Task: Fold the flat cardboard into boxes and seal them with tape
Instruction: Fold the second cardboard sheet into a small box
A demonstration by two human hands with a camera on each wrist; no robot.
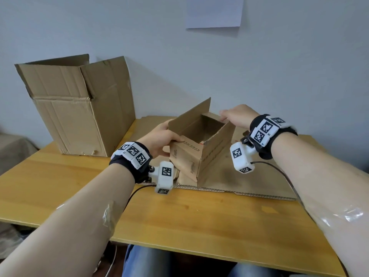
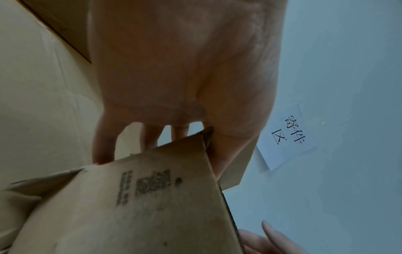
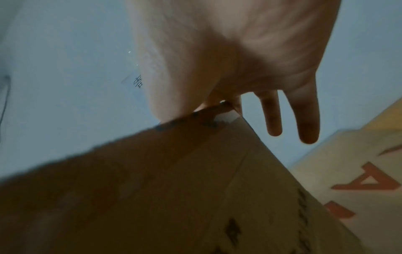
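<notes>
The small cardboard box [image 1: 201, 142] stands at frame centre between both hands, its long axis running from lower left to upper right. The left hand [image 1: 159, 140] grips its near-left top corner; the right hand [image 1: 237, 116] pinches the far-right corner. Squared open, brown, printed, its top flaps are unfolded and untaped.

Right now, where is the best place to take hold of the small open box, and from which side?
Probably at two opposite top corners, from above, one hand on each side. The small box stands upright with its top open, so the thin rims can be pinched. The left hand grips the near-left corner and the right hand pinches the far-right corner; this diagonal hold should keep the walls square.
</notes>
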